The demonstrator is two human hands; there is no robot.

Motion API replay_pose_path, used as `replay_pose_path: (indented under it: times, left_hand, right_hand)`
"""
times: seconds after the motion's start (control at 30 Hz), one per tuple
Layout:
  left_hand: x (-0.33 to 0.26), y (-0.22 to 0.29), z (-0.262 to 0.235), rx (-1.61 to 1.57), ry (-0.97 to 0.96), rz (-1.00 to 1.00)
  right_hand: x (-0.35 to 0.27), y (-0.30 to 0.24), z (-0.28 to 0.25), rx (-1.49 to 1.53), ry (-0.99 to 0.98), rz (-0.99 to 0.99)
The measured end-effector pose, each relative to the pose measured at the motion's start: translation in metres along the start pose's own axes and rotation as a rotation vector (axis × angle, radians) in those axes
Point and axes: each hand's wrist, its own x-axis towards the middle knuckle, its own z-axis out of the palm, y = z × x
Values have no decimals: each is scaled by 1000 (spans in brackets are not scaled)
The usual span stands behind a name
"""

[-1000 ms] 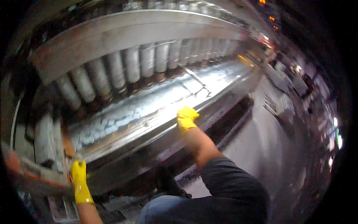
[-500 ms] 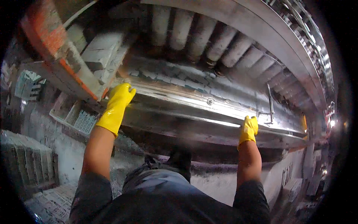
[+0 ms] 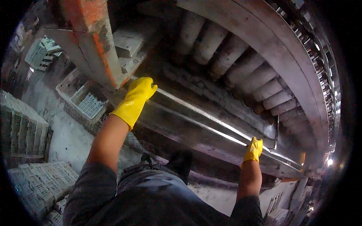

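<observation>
From here, I have my left hand [image 3: 140, 92] clasping the rail [image 3: 205, 114]. My right hand [image 3: 254, 149] grips it too, with rollers [image 3: 229, 56] beyond the rail.

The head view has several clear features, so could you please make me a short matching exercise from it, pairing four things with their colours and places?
Things:
1. Left hand
2. Row of cylinders
3. Right hand
4. Painted frame piece

Colours and places:
A. Orange and grey, toward the top left
B. Yellow-gloved, right of the picture's centre
C. Yellow-gloved, left of the picture's centre
D. Greyish, side by side, mostly in the upper right half

Right pairs: 1-C, 2-D, 3-B, 4-A
</observation>
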Motion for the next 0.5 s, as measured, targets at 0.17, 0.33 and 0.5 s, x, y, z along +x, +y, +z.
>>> replay_pose_path:
  times: [0.17,0.33,0.5]
  left_hand:
    - [-1,2,0,9,33,17]
    - [-3,5,-9,-9,12,-25]
    - [-1,4,-7,-32,4,-6]
  right_hand:
    - [1,4,-2,35,4,-30]
    - [-14,-11,-9,-20,1,-10]
    - [-8,-4,-7,50,-10,-4]
